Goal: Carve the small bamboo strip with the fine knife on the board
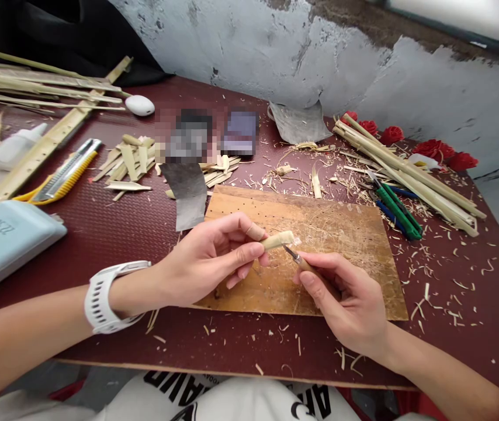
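My left hand (218, 254) pinches a short pale strip of bamboo (279, 238) between thumb and fingers, its free end pointing right. In my right hand (348, 298) is a carving knife (297, 257) with a wooden handle, mostly hidden by the fingers. The knife's small metal tip is at the underside of the strip, near its free end, and seems to touch it. A translucent curl clings to that end. Both hands are above a worn wooden board (354, 234).
Green utility knife (398, 210), bamboo strips (407, 169) and red flowers (392, 135) lie right. Left are a yellow utility knife (65, 172), light blue power bank (8, 240) and white bottle (15, 146). Sandpaper (188, 196) touches the board; shavings litter the dark red table (442, 351).
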